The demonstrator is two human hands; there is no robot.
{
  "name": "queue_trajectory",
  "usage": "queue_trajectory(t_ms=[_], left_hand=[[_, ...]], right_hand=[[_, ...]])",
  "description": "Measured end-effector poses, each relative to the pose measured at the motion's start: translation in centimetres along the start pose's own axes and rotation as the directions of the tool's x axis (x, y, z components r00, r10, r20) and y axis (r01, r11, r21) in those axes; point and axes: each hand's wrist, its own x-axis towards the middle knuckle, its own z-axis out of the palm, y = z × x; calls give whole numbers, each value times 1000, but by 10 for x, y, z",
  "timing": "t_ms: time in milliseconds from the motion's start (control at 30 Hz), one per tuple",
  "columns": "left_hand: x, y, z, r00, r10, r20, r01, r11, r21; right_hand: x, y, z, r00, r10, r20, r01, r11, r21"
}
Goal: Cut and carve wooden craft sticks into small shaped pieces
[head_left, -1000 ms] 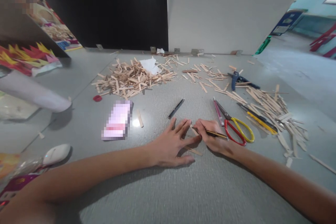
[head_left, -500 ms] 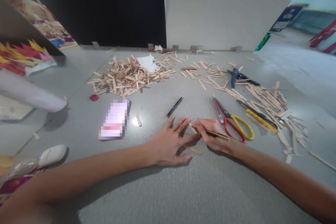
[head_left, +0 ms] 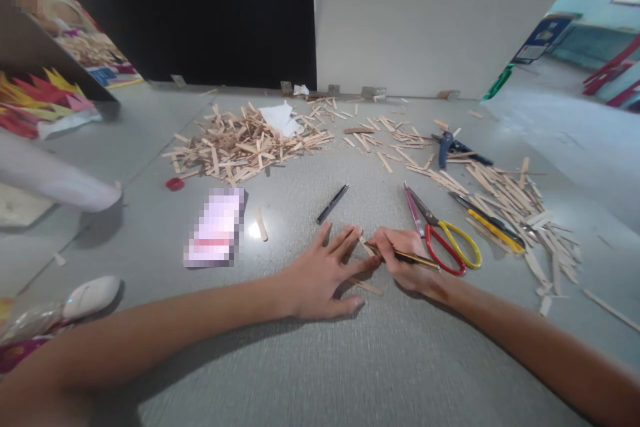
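Pinching a slim, dark, yellow-striped pencil (head_left: 417,258), the right hand (head_left: 400,259) sits beside the spread left hand (head_left: 320,277), whose fingertips seem to pin a flat, pale wooden stick (head_left: 367,247) near centre. Light pressure could let the stick skid; the red-and-yellow-handled metal scissors (head_left: 434,219), close right, could catch the pencil's end.

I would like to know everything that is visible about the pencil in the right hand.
The pencil is slim, straight and dark, with a yellow stripe along its shaft; its material is unclear at this size. The right hand grips it near the front, fingers hiding part of it. It slants, its front end pointing left toward a wooden stick by the left hand, its rear end pointing right, near the scissors. Whether the tip touches the stick cannot be told.
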Motion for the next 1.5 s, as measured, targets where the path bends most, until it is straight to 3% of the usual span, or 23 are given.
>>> queue_trajectory(t_ms=[433, 733, 967, 1233, 1500], left_hand=[[1, 4, 0, 1000, -6, -28, 6, 1000, -1], [4, 7, -10, 997, -45, 68, 43, 998, 37], [2, 6, -5, 1000, -12, 20, 12, 1000, 10], [2, 3, 1, 999, 2, -34, -2, 1000, -10], [2, 4, -1, 1000, 1, 6, -1, 1000, -1]], right_hand=[[-5, 5, 3, 992, -115, 47, 117, 993, -35], [-3, 8, 2, 974, -206, 94, 211, 977, -42], [-8, 5, 1, 993, -115, 7, 115, 991, -67], [1, 5, 4, 997, -71, 6, 71, 997, -39], [2, 3, 3, 998, -67, 11, 67, 998, -4]])
